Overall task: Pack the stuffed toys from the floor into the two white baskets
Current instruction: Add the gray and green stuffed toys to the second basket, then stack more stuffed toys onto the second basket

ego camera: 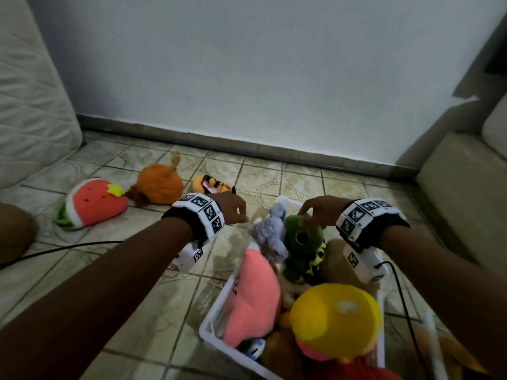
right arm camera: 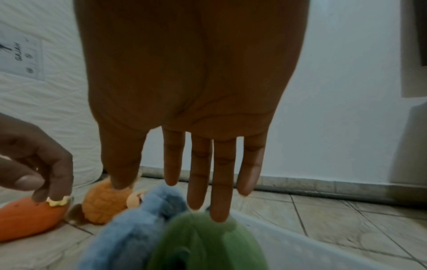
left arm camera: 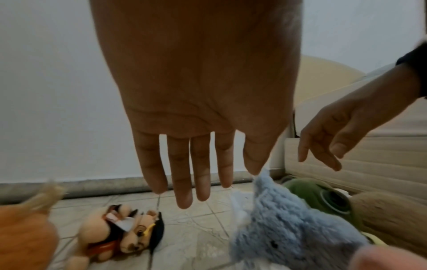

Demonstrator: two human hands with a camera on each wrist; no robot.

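Note:
A white basket [ego camera: 216, 305] in front of me holds a pink toy [ego camera: 252, 294], a blue-grey toy [ego camera: 270, 229], a green toy [ego camera: 301, 242] and a yellow toy [ego camera: 334, 316]. On the floor tiles lie a watermelon toy [ego camera: 93, 204], an orange toy [ego camera: 159, 185] and a small doll [ego camera: 211, 185]. My left hand [ego camera: 233, 209] hovers left of the basket with straight fingers [left arm camera: 184, 191] and holds nothing. Over the green toy [right arm camera: 203, 244] my right hand [ego camera: 315, 212] hangs open, its fingertips [right arm camera: 219, 215] at the toy's top.
A quilted mattress [ego camera: 30, 105] leans at the left and a beige cushion [ego camera: 461, 193] lies at the right. The wall [ego camera: 247, 78] closes the floor behind. A black cable [ego camera: 68, 248] crosses the tiles at left, another [ego camera: 406, 311] runs right of the basket.

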